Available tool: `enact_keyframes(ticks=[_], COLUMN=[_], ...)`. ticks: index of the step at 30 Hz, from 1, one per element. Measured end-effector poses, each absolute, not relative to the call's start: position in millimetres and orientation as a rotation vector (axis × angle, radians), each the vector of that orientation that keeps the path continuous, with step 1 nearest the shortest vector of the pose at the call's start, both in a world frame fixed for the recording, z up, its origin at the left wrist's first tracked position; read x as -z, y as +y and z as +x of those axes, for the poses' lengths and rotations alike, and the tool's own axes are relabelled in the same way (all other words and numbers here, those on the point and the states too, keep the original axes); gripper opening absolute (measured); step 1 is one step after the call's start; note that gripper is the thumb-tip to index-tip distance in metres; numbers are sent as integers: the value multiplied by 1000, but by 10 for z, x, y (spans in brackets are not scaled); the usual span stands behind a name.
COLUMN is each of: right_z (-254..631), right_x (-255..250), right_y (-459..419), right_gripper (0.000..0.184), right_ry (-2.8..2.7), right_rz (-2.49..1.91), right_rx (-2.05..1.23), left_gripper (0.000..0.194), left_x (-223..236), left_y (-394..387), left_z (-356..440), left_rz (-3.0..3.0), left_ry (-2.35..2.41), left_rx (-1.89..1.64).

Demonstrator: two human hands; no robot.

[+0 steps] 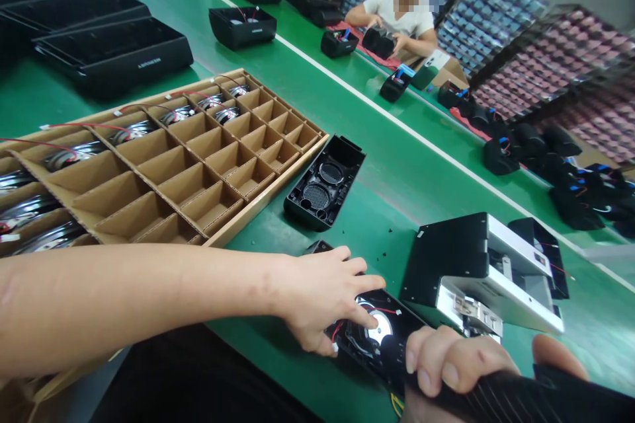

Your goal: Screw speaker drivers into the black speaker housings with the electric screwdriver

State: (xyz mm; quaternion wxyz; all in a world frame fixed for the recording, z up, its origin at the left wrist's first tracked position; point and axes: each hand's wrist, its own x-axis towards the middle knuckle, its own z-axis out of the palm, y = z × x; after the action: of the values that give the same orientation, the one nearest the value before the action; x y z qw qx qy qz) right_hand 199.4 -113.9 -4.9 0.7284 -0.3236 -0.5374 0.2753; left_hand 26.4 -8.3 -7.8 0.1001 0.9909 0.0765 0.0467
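Nearest to the camera was the right hand (459, 363), whose fingers were closed around the ribbed end of a long black speaker case (407, 337), so this hand was gripping it. This case lay on the green workbench (377, 211), a little below the right corner of the cardboard tray (198, 165), on the side toward the person. The left hand (322, 297) reached in from the left, open with its fingers spread, and it rested on the case, with one fingertip (368, 317) touching the round speaker (378, 329) inside. Red and yellow wires (395, 403) were showing near this case. Round speakers (74, 155) with red wires lay in the compartments at the left of the tray. Just beside the tray's right edge lay an open black case (322, 182) with two round grilles. Right of the tray, further away, stood a black and silver machine (483, 271). Beyond the tray were black cases (114, 56), and across the bench a co-worker (397, 16) held another black case (380, 43) with both hands.
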Motion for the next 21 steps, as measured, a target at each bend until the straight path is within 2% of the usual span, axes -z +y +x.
enact_keyframes(ticks=[2, 10, 11, 15, 18, 21], right_z=[1995, 1934, 1946, 1996, 2019, 2036], right_x=[62, 106, 120, 147, 148, 168], right_y=[-1074, -1027, -1033, -1042, -1047, -1074], right_gripper=[38, 20, 22, 51, 58, 56], right_ry=[-1186, -1016, -999, -1045, -1168, -1235], right_rz=[-703, -760, -786, -825, -817, -742], right_rx=[-558, -564, -576, -657, -741, -808], left_gripper=[72, 72, 72, 72, 69, 66], left_x=[80, 62, 60, 66, 75, 72], left_y=[-85, -81, -81, -81, -87, -98], left_z=[269, 263, 263, 261, 259, 258], left_rz=[2936, 2961, 2959, 2957, 2961, 2974], left_ry=[226, 233, 231, 225, 218, 208], left_rx=[-135, -70, -70, -93, -130, -144])
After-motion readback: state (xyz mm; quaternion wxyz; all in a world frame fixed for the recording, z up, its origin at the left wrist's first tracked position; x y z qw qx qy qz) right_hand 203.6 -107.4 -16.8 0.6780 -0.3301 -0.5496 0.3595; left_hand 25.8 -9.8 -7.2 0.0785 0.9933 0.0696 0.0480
